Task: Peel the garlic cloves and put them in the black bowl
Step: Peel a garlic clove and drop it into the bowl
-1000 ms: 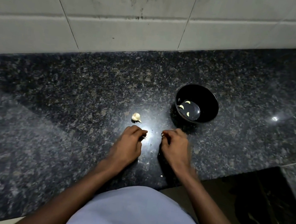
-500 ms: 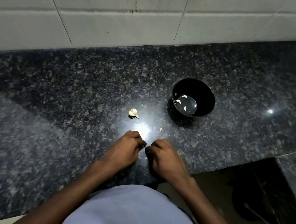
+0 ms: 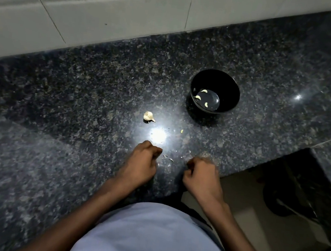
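Garlic piece [image 3: 149, 116] on countertop [image 3: 57, 111] just beyond left hand [image 3: 140, 164]

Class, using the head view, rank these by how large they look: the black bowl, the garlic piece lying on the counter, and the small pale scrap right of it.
1. black bowl
2. garlic piece
3. pale scrap

The scrap's slight nearness changes nothing.

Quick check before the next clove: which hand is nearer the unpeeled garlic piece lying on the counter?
Left. The left hand sits just below the garlic piece, slightly toward the person. The right hand is farther off, below and to the right of it.
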